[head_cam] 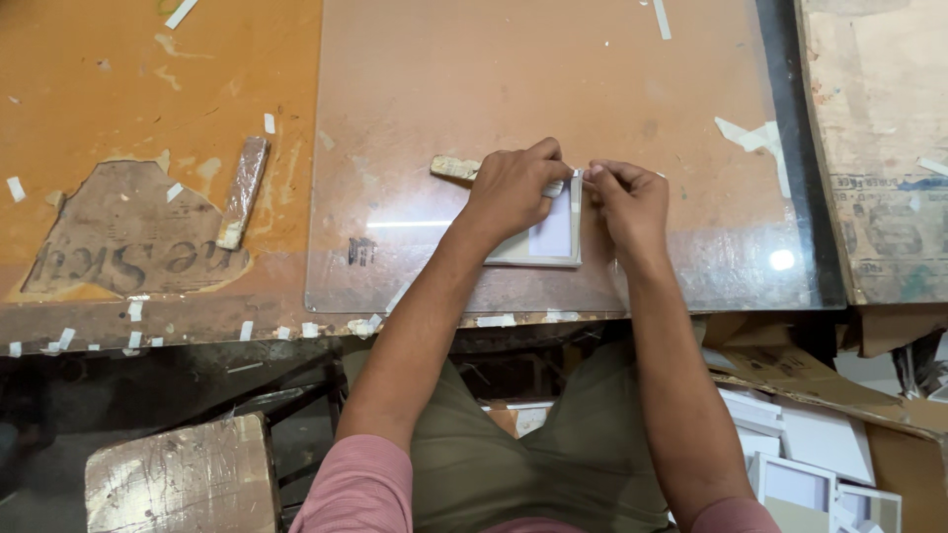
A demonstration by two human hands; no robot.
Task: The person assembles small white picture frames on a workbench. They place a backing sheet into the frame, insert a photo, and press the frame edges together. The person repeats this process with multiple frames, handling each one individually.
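1. The small white frame (548,240) lies flat on the clear glass sheet (513,89), close to the sheet's near edge, and everything here is placed from that frame.
2. The left hand (512,190) presses down on the frame's far left corner, fingers curled over its top edge and pinching something small there; what exactly sits between the fingertips is too small to tell.
3. The right hand (629,200) is just right of the frame, thumb and forefinger closed on a thin white strip of tape (585,176) at the frame's far right corner.
4. The two hands almost meet at that corner.
5. A short pale wooden stick (455,167) lies on the glass just left of the frame, poking out from behind the left hand.
6. Beyond the frame the glass runs bare and wide, with only stray tape bits (753,137) off to the right.
7. Farther left of the frame, past the glass edge, is the worn orange tabletop (118,79), where a wrapped stick (243,192) rests beside a torn patch of newspaper (128,242).
8. Little tape scraps (247,331) line the table's front edge below the frame.
9. Down to the right of the frame, off the table, a cardboard box (889,444) holds more white frames (790,484).
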